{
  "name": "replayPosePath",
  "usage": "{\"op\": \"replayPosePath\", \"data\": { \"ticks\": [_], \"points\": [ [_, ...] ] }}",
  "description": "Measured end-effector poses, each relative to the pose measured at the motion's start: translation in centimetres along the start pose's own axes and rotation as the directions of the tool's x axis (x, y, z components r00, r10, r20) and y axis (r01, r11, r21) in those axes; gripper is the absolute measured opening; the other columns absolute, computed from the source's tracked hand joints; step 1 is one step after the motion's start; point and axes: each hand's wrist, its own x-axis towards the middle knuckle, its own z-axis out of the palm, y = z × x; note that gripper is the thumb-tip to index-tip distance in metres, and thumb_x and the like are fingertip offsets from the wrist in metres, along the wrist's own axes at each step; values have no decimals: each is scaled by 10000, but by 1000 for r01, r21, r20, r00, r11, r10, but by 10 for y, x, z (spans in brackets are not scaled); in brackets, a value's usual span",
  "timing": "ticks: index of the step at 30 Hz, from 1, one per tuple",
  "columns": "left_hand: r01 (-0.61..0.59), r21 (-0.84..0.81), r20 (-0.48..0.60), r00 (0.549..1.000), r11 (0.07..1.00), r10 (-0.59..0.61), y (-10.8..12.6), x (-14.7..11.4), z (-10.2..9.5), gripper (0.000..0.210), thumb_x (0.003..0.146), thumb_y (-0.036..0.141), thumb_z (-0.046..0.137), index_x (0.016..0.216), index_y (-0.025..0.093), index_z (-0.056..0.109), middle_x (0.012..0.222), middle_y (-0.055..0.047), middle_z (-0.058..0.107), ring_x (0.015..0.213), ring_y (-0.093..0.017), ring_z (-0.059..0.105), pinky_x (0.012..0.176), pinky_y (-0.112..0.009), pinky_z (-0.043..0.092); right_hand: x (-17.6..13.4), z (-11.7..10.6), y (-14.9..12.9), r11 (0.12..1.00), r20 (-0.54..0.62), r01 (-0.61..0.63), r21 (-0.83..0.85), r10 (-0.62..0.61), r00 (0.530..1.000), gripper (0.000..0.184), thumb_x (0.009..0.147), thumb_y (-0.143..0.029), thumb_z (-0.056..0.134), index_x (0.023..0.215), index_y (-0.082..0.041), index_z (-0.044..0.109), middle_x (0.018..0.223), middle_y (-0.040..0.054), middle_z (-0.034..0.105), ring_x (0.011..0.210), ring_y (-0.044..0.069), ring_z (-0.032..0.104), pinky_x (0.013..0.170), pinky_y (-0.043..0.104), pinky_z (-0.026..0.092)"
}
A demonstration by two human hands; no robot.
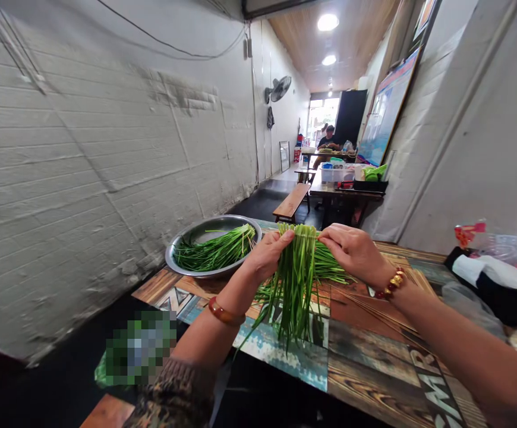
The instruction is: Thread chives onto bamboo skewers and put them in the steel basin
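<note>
A bunch of green chives (296, 279) hangs over the table, its pale stem ends at the top and its leaves drooping down. My left hand (267, 252) is closed on the upper left side of the bunch, thumb pressed against the stems. A thin bamboo skewer (305, 235) runs crosswise through the stems near their top. At its right end, my right hand (350, 249) pinches the skewer between closed fingers. More chives (332, 264) lie on the table behind the hanging bunch. Several loose skewers (383, 312) lie beneath and beyond my right forearm.
A steel basin (169, 261) at the table's left holds skewered chives (214, 246). Plastic bags and dark cloth (490, 291) are at the right. The patterned wooden table (365, 356) extends towards me. Further back are a bench (292, 202), another table and a seated person (328, 139).
</note>
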Motion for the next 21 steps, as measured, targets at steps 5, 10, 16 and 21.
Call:
{"op": "replayPosePath", "data": {
  "ticks": [5,10,16,21],
  "points": [
    [6,30,16,1000,1000,-7,-3,-2,0,421,775,469,681,915,75,731,767,-110,730,692,-187,675,658,-264,502,-4,-1,2,998,20,-29,53,28,999,194,946,-209,454,812,-179,591,756,45,639,704,171,597,671,300,440],
    [-33,69,59,998,997,29,2,-6,3,398,824,447,628,1012,108,718,833,-96,739,734,-188,677,673,-263,503,-7,-6,8,996,37,-38,75,36,999,189,938,-203,466,801,-179,594,777,46,657,723,167,613,684,295,454],
    [-10,91,33,999,996,7,5,-6,8,373,834,457,607,1008,148,724,858,-76,745,783,-210,689,699,-279,514,-10,-9,4,998,16,-46,41,45,999,199,946,-200,451,810,-182,595,746,45,647,707,170,606,669,294,457],
    [30,39,35,999,999,-31,-2,-1,9,451,793,481,651,1036,106,704,819,-90,742,816,-224,691,752,-303,517,-15,-6,0,998,-36,-47,34,48,998,211,945,-193,456,786,-183,595,740,45,652,701,169,610,656,289,453]
  ]
}}
